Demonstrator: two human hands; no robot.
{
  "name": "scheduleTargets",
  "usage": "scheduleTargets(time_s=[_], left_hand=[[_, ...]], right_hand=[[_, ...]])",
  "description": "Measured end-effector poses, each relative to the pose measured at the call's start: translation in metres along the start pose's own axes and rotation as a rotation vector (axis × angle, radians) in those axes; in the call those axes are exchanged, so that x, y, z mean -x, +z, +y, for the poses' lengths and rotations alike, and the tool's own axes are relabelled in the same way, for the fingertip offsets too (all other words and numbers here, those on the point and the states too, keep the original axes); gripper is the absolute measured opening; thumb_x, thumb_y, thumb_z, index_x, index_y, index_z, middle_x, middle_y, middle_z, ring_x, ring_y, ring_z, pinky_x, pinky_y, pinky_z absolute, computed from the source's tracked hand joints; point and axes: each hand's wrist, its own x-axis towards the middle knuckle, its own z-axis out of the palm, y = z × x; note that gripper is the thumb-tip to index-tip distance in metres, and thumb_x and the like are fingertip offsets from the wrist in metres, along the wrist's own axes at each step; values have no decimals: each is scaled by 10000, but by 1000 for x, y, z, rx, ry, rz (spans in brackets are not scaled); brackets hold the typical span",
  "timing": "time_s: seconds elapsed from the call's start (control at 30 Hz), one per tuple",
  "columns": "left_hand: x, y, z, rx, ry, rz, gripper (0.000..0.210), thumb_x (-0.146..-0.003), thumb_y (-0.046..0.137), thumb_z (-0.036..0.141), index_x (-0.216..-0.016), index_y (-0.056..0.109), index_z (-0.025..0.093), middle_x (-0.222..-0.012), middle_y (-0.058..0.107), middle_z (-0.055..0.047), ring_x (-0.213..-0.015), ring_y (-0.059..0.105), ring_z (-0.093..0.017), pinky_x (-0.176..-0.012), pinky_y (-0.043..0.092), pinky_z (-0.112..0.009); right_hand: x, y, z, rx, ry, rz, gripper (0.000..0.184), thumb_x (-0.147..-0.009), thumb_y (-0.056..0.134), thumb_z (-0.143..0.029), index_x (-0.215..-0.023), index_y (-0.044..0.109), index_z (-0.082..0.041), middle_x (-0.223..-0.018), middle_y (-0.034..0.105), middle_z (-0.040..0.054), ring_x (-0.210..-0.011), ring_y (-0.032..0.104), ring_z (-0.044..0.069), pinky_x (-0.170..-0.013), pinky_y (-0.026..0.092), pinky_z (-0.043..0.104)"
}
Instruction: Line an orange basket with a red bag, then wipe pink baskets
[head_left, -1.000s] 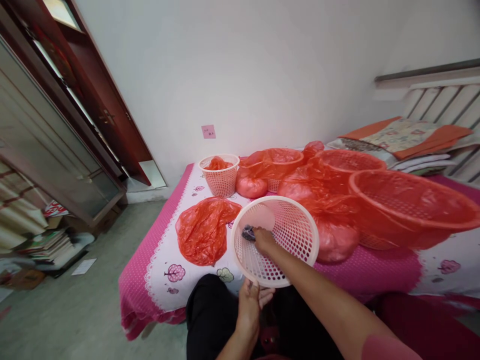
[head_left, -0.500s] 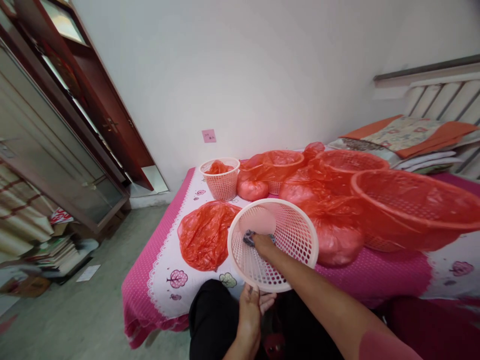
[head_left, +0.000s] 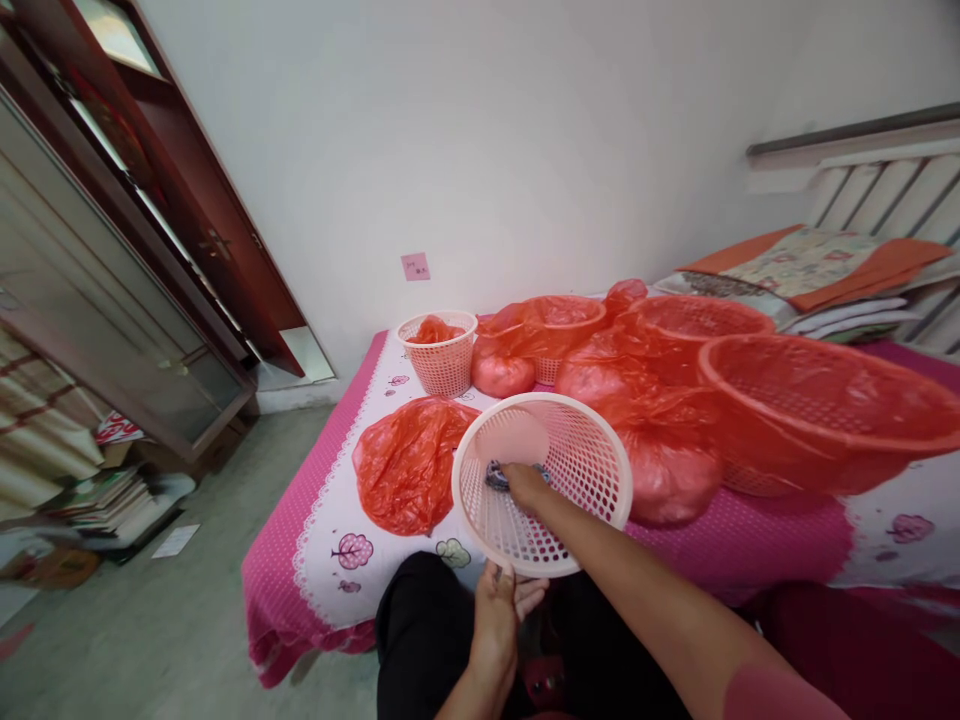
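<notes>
A pale pink plastic basket with latticed walls is tilted so its mouth faces me, above my lap at the bed's edge. My left hand grips its lower rim from beneath, thumb on the near side. Deep inside the basket, my right hand presses a dark patterned cloth against the inner wall near the bottom. Part of that cloth is hidden under the fingers. Left of the basket, a crumpled red plastic bag lies on the bedspread.
A smaller upright basket stands near the wall with red plastic inside. Several baskets covered in red bags, such as the large one, fill the right side of the bed. Folded bedding lies at the back right.
The view has shifted very slightly. My right hand and the cloth stay at nearly the same spot inside the basket, and my left hand keeps its hold on the rim.
</notes>
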Motion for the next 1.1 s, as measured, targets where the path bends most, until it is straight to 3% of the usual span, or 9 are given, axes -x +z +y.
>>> scheduleTargets(time_s=[0.3,0.53,1.1], left_hand=[[-1,-2,-1,18,-14,29,630,-689,930,452,-1124,614,123,-1026,790,-213,-986,795,-359,-836,646,-388],[0,-3,-1,12,4,23,618,-672,941,488,-1067,619,139,-994,807,-191,-871,809,-323,-776,656,-362],[-1,-3,-7,36,-11,56,553,-749,898,341,-1161,602,120,-1047,792,-195,-983,798,-343,-829,659,-379]], right_hand=[[10,-6,-5,25,-35,-27,341,-943,524,-152,-1202,744,-128,-1279,748,186,-1185,691,303,-970,467,365],[20,-7,-10,20,-14,-16,358,-950,484,-165,-1181,757,-155,-1231,773,162,-1126,711,286,-911,484,340],[53,-13,-19,37,-44,-9,361,-970,428,-130,-1190,713,-151,-1256,749,182,-1168,687,307,-914,424,342]])
